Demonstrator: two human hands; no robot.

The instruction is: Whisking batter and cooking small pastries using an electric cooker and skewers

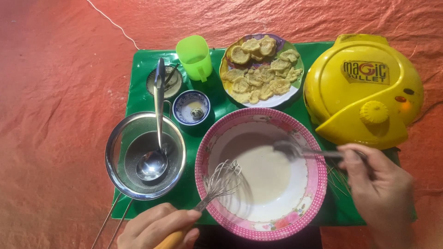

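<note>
Left hand (154,228) clenched on whisk (221,182), wires resting just ahead in pink-rimmed bowl (318,184) to reach pale batter (263,173); right hand (380,184) gripping spoon (288,148), tip dipped leftward into same batter for scooping, below yellow lidded cooker (364,87).

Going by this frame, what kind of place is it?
Likely a makeshift home cooking spot on the floor: a green mat over a red tarp, a pink-rimmed bowl of pale batter, a plate of small fried cakes, and a yellow lidded electric cooker.
</note>
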